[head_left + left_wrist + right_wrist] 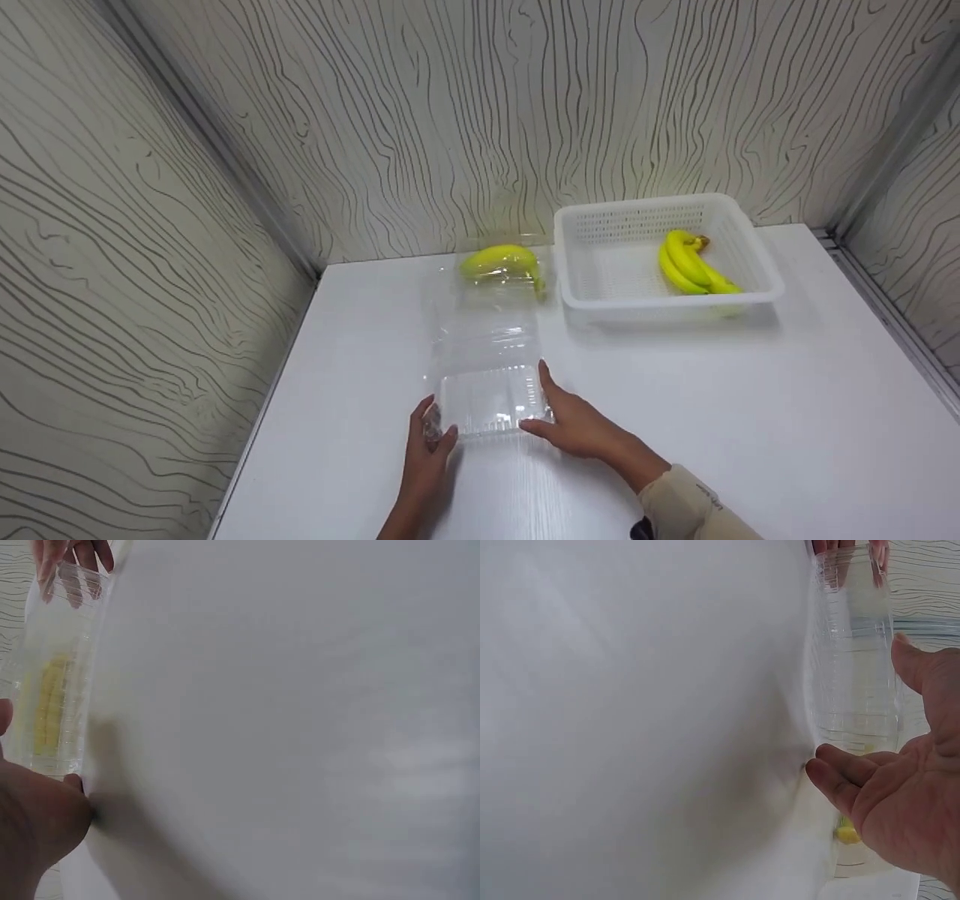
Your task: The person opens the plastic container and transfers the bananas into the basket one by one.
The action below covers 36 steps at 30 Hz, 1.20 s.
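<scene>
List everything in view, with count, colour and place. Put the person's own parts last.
Clear plastic container: at least one, colourless, between the hands
Banana behind clear plastic: at least one, yellow, near the table's back edge, left of the basket
Basket: one, white, back of the table, right of centre
Bananas in the basket: at least two, yellow, right part of the basket
Table: one, white, under it all
Wall panels: three, pale with dark wood-grain lines, left, back and right
Metal strips: at least two, grey, wall corners
Dark item: one, black, under the sleeve's edge, unclear
Sleeve: one, beige, right forearm
Left hand: one, container's left side
Right hand: one, container's right side
</scene>
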### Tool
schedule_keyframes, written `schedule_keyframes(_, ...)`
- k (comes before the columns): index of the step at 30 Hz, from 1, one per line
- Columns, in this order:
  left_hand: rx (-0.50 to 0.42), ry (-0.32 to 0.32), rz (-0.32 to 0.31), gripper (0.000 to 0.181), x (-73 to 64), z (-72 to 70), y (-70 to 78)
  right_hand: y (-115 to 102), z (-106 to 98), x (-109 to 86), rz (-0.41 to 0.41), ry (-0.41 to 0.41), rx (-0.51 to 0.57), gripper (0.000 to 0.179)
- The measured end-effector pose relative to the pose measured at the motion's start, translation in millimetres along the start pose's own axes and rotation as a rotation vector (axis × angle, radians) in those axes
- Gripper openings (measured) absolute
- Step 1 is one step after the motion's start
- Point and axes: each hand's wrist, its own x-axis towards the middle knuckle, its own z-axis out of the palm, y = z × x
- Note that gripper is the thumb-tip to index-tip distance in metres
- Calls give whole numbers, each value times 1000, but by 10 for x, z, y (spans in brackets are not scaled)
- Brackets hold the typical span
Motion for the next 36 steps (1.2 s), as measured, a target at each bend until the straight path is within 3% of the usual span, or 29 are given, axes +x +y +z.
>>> schedule_keyframes(9, -40, 39, -55, 74, 103, -364, -33, -233, 294, 319, 10, 37, 70, 105)
schedule_keyframes(18, -69, 164, -107, 75, 211, -755, -115, -514, 664, 572, -74, 34, 199, 98)
schedule_keyframes(25, -156, 283, -170, 79, 339, -898, -138, -666, 793, 749, -25, -20, 289, 81)
schedule_keyframes(31, -162, 328, -135, 70, 508, -979, -144, -698, 827, 852, -13, -88, 274, 74)
schedule_keyframes(36, -218, 378, -120, 68, 687, -1052, -113, -706, 795, 970, -22, -158, 278, 75)
